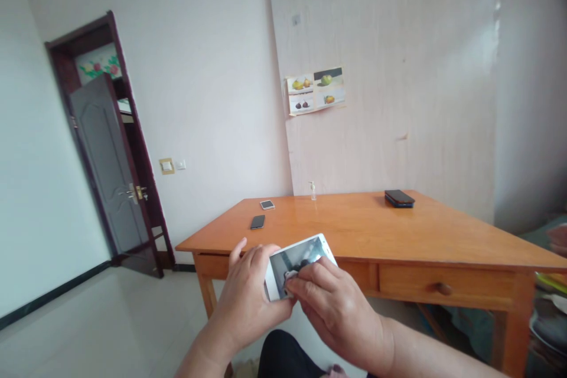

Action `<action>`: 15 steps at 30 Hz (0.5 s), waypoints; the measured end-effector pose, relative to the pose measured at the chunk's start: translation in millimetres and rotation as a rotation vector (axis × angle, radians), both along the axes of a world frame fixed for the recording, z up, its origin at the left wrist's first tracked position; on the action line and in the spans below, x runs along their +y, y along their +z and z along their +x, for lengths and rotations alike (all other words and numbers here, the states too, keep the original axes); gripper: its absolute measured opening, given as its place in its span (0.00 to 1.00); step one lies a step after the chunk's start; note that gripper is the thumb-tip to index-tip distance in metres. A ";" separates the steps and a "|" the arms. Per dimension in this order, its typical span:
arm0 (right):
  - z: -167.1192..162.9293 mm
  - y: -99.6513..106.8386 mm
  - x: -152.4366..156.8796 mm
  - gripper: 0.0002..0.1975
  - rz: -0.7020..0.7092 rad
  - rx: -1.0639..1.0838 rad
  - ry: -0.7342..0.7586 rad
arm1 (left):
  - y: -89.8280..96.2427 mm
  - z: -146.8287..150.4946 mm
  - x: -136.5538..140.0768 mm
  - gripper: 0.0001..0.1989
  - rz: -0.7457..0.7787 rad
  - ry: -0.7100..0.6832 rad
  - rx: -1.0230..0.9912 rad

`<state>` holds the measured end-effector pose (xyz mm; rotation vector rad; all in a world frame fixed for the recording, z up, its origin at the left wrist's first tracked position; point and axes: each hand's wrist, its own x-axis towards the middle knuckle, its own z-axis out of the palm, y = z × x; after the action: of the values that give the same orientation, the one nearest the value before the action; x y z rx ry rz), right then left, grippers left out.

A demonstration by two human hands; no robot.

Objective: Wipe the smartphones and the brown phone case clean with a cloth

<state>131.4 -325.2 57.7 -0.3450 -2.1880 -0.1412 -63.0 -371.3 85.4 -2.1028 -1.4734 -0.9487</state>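
While the left hand (248,301) grips a white smartphone (297,264) by its left end, holding it up in front of the near edge of the wooden desk (376,230), the right hand (339,313) pinches a small cloth (290,276) against the screen. On the desk's far side lie a dark phone (257,222), a white phone (267,205), a small pump bottle (313,190) and, to the right, stacked dark phones (399,198).
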 end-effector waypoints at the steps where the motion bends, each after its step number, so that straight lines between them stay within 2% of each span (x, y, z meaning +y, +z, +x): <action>1: -2.4 4.2 0.4 0.15 0.010 -0.002 -0.007 | 0.3 1.9 -1.3 0.27 -0.009 -0.015 0.001; 4: -5.2 15.9 7.7 0.15 0.034 0.050 -0.083 | 1.3 5.1 -4.9 0.30 -0.030 -0.048 0.013; 6: -4.5 16.5 9.9 0.17 0.040 0.078 -0.089 | 1.6 3.8 -6.3 0.31 -0.044 -0.050 0.013; 11: -4.0 -4.6 -6.2 0.17 0.054 0.016 0.058 | 0.1 -2.6 -6.7 0.30 -0.045 -0.002 -0.017; 13: -5.4 -9.4 -10.7 0.16 0.097 0.021 0.048 | -0.7 -1.7 -6.1 0.30 -0.047 0.010 -0.022; 15: -6.6 -8.6 -8.5 0.16 0.153 0.042 -0.031 | -0.9 0.9 -5.5 0.29 -0.046 0.002 -0.023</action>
<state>124.9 -333.8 49.0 -0.2926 -2.1165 -0.3141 -62.1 -376.8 84.5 -2.1292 -1.5224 -0.9498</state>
